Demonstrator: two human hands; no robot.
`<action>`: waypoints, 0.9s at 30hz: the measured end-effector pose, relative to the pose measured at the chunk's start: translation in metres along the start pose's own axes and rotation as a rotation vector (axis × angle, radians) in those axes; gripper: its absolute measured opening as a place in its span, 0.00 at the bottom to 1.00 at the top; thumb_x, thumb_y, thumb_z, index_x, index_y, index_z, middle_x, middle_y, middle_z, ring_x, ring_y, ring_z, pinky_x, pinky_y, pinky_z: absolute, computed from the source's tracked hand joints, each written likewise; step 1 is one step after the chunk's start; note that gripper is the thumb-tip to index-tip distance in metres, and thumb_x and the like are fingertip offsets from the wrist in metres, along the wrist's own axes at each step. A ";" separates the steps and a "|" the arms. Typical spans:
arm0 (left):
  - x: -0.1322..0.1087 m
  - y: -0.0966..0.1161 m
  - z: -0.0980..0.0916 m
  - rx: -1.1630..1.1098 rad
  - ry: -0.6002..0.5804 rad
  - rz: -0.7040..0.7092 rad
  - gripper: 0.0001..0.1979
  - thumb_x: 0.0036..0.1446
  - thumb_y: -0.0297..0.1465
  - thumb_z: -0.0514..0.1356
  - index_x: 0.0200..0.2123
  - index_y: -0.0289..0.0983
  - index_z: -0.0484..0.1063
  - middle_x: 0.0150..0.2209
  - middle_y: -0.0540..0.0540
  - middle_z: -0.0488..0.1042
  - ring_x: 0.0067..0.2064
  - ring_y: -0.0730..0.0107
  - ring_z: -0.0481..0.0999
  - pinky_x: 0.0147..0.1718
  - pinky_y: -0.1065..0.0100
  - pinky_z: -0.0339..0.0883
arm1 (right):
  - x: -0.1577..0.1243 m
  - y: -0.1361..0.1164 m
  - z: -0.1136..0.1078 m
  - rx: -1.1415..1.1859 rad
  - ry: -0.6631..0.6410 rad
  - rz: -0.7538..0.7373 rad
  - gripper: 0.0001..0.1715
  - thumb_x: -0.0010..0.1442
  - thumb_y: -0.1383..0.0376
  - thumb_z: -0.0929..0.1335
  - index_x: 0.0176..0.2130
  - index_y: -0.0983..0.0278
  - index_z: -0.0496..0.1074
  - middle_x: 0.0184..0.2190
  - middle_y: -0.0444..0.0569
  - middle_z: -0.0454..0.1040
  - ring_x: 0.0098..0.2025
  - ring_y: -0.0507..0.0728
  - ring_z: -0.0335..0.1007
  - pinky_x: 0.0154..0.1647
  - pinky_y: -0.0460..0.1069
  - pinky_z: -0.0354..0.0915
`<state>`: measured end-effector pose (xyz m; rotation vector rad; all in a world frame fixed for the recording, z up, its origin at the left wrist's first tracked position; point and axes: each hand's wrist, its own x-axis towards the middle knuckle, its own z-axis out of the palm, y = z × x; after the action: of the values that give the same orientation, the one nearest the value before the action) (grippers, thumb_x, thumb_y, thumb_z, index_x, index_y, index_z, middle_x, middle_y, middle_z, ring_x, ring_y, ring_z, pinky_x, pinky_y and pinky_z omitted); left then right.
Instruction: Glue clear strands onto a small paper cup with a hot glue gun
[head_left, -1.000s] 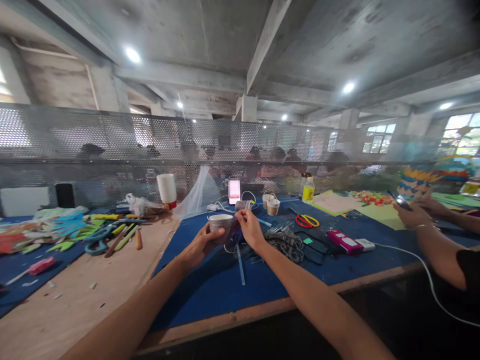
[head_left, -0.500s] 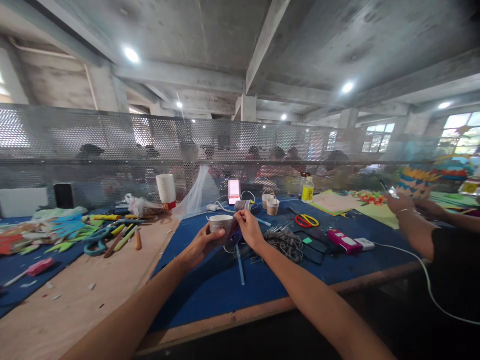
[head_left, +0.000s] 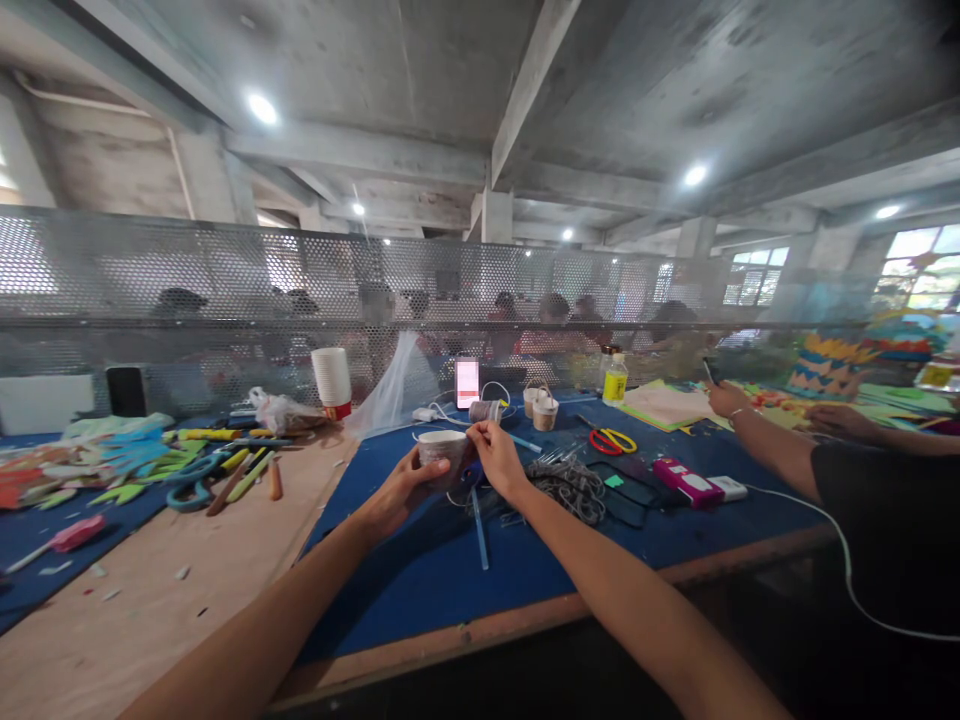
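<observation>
My left hand (head_left: 397,490) is wrapped round a small paper cup (head_left: 441,449), held just above the blue mat (head_left: 420,580). My right hand (head_left: 496,458) is pinched shut at the cup's right rim, on something too thin to make out. A heap of grey twine (head_left: 570,485) lies right beside my right wrist. A light blue stick (head_left: 478,530) lies on the mat under my hands.
Red-handled scissors (head_left: 611,440), a pink box (head_left: 686,480) and small cups with handles (head_left: 541,406) lie beyond. A stack of paper cups (head_left: 333,380) and tools (head_left: 232,465) sit at left. A mesh screen (head_left: 225,290) backs the bench. Another person's arm (head_left: 765,445) reaches in from the right.
My hands have stayed almost still on the cup. The other person's hand at the right has moved left and further over the bench, holding a small dark object.
</observation>
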<state>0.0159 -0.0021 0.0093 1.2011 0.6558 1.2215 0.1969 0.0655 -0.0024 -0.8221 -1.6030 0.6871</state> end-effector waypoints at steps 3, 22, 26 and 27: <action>0.000 0.000 0.000 0.004 0.010 -0.001 0.29 0.51 0.33 0.74 0.56 0.35 0.77 0.55 0.36 0.80 0.54 0.50 0.80 0.54 0.56 0.71 | 0.001 0.002 0.001 0.001 -0.007 0.004 0.13 0.67 0.54 0.67 0.37 0.61 0.71 0.32 0.47 0.79 0.34 0.58 0.78 0.38 0.50 0.72; -0.001 0.002 0.002 0.005 0.007 -0.007 0.29 0.51 0.34 0.74 0.56 0.35 0.77 0.55 0.35 0.80 0.54 0.49 0.80 0.54 0.56 0.71 | 0.003 0.009 0.002 0.001 -0.017 0.015 0.14 0.67 0.54 0.67 0.38 0.62 0.71 0.33 0.49 0.80 0.35 0.58 0.78 0.38 0.50 0.72; -0.001 0.001 0.001 0.006 0.015 -0.009 0.29 0.50 0.34 0.75 0.56 0.36 0.77 0.55 0.36 0.80 0.54 0.49 0.80 0.55 0.55 0.71 | 0.003 0.006 0.002 0.007 -0.019 0.034 0.12 0.67 0.56 0.67 0.37 0.62 0.71 0.31 0.47 0.79 0.34 0.57 0.78 0.38 0.50 0.72; 0.000 0.000 0.001 0.009 0.020 -0.011 0.30 0.50 0.34 0.75 0.56 0.36 0.77 0.55 0.36 0.80 0.54 0.49 0.80 0.55 0.56 0.71 | 0.003 0.006 0.001 0.008 -0.020 0.037 0.12 0.67 0.56 0.67 0.37 0.62 0.71 0.31 0.47 0.79 0.33 0.57 0.78 0.38 0.50 0.72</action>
<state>0.0163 -0.0029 0.0097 1.1928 0.6830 1.2235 0.1961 0.0709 -0.0056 -0.8432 -1.6052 0.7304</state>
